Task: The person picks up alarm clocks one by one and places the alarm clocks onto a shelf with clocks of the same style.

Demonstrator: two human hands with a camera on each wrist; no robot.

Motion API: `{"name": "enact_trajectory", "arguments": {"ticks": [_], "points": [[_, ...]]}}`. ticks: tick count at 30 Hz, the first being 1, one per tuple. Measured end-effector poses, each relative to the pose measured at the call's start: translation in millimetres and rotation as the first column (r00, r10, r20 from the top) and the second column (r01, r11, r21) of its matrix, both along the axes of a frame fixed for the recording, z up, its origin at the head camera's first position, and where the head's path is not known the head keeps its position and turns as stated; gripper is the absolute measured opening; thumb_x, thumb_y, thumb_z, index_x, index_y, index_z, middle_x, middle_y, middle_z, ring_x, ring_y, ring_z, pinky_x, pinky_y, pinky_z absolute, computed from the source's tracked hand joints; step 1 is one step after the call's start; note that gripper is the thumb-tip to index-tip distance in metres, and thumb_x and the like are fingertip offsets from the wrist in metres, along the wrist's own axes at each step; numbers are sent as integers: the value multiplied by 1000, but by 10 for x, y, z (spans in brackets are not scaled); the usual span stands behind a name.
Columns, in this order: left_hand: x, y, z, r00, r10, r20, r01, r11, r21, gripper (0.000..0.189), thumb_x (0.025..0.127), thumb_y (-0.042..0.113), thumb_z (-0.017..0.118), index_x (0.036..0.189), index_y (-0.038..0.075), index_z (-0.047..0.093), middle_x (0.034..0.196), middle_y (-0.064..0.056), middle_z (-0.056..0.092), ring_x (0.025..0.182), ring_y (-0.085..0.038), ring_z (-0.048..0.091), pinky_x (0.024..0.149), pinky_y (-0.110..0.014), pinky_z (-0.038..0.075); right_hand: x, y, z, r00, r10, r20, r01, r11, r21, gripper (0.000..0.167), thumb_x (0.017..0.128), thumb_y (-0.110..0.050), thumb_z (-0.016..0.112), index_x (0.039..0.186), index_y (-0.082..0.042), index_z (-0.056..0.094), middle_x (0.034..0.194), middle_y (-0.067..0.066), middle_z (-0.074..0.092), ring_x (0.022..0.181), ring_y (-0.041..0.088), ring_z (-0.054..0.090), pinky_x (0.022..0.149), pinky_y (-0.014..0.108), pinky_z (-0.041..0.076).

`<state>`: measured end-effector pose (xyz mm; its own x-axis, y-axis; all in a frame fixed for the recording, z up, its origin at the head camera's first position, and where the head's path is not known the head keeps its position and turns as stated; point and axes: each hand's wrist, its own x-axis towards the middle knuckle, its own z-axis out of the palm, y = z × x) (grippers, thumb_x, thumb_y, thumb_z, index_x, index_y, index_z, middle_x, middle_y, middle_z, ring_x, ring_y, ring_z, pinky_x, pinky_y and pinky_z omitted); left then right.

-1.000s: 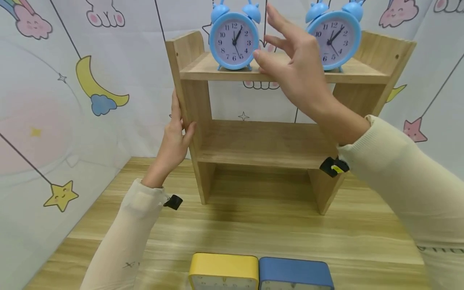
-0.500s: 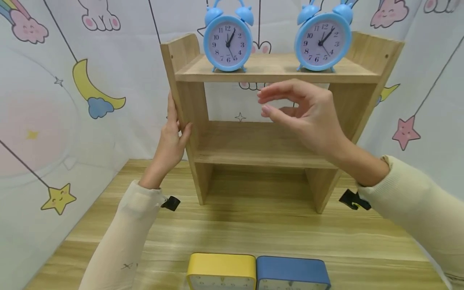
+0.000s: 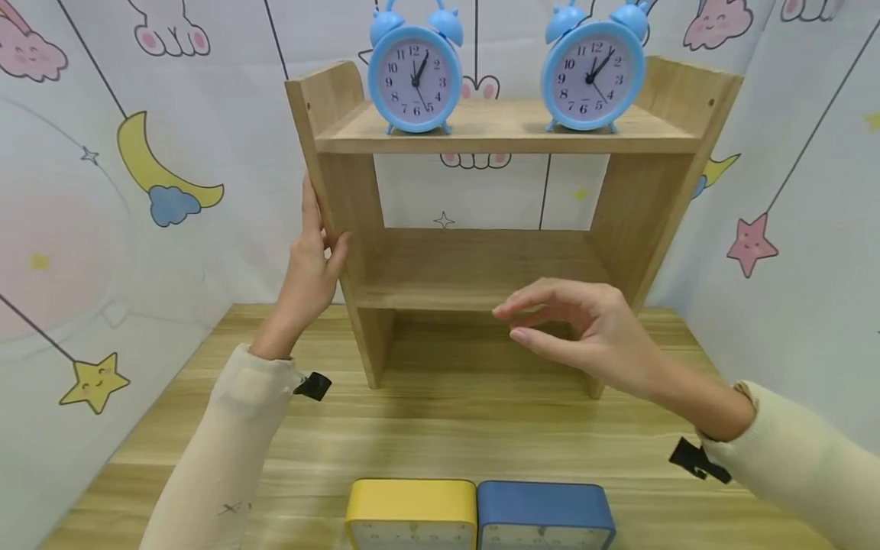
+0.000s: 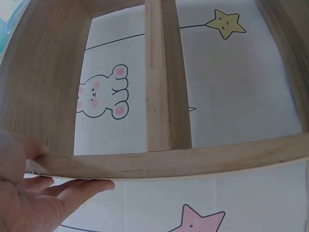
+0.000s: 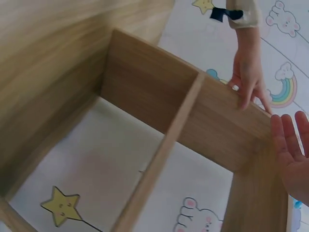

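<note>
A wooden shelf rack stands upright on the table. My left hand holds its left side panel, thumb at the front edge and fingers along the outer face; the left wrist view shows the panel between thumb and fingers. On the top board stand two light-blue twin-bell alarm clocks, the left one and the right one, apart from each other. In front of the rack, level with its middle board, my right hand hangs in the air, fingers loosely bent, nothing between them and the thumb.
Near the front edge of view a yellow clock and a blue clock sit side by side on the wood-grain table. White cloth printed with stars and moons hangs behind and at both sides.
My right hand has come down from beside the right light-blue clock to in front of the middle board. My left hand keeps its hold on the rack. The head view has shifted slightly.
</note>
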<state>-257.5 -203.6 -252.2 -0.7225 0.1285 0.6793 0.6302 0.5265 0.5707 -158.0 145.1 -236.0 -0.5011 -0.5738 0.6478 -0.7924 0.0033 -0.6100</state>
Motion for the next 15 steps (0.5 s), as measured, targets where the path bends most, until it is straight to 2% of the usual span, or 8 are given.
{"name": "enact_trajectory", "arguments": {"ticks": [8,12,15], "points": [[-11,-10,-2,1000,-7,-6,7,1000,2,84,103,2,47,160,22,-12,164,-2,15,130,-41,47,95,-57,49,130,250,-393,988,-85,127,69,990,123,38,84,10,74,118,-7,69,119,3,69,105,22,67,88,35,56],[-15,-5,-7,1000,-6,-10,6,1000,-1,84,103,2,47,160,22,-12,165,-1,13,130,-41,47,95,-57,49,161,429,-598,983,-51,179,12,977,213,47,86,3,75,129,-12,64,128,2,65,112,20,63,93,34,54],[-19,1,-5,1000,-1,-10,1,1000,-5,84,103,2,47,160,21,-12,165,-1,12,131,-41,46,95,-57,49,173,558,-773,976,25,215,-75,970,229,54,86,0,76,137,-8,58,134,6,61,117,23,60,93,37,54]]}}
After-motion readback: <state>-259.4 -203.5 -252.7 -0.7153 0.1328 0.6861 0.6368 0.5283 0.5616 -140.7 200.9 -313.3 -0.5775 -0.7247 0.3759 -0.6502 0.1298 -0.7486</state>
